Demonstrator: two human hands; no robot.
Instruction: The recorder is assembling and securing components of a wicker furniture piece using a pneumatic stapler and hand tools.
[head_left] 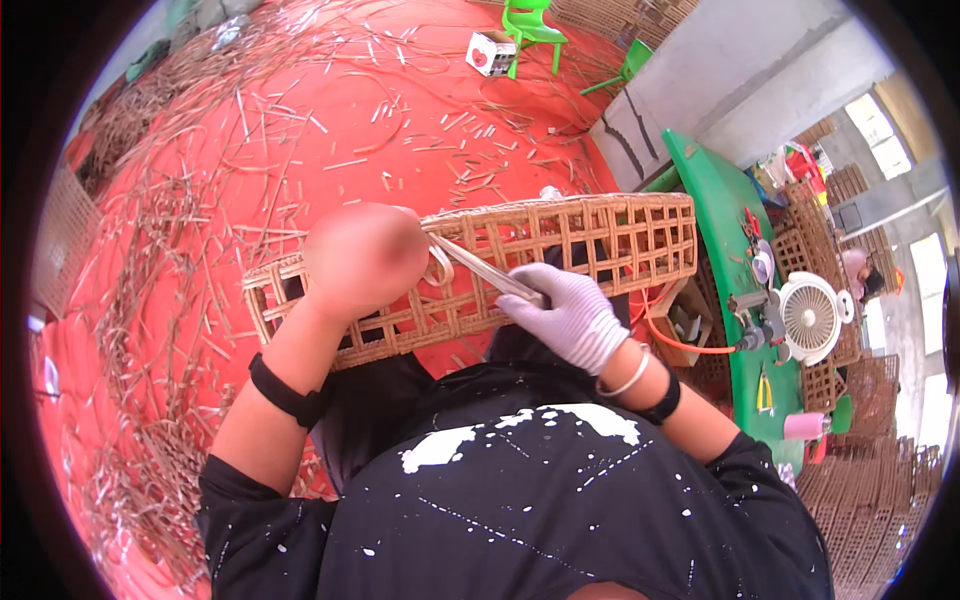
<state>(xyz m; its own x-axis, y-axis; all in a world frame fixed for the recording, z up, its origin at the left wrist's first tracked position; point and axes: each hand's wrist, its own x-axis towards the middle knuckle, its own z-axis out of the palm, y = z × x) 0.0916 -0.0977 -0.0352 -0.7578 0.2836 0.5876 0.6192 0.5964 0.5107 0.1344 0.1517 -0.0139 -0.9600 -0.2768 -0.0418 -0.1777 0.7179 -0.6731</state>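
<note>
A long woven wicker basket panel with open square holes [610, 215] lies across my lap. My right hand [570, 312], in a whitish knit glove, is closed around a slim grey metal tool with two long narrow arms [480, 268], like shears or tongs. Its tip points up and left to the panel's middle. Beside the tip a pale strip curls in a loop [440, 268]. My left hand [365, 255] is over the panel's left part, near the tool's tip. A blur covers its fingers, so I cannot tell what they hold.
Cut strips litter the red floor covering [330, 140], with heaps of long strips on the left. At the right stands a green table [715, 200] with a white fan [810, 317], a pink cup [803, 427] and an orange hose [690, 345]. A green chair [530, 30] stands far ahead.
</note>
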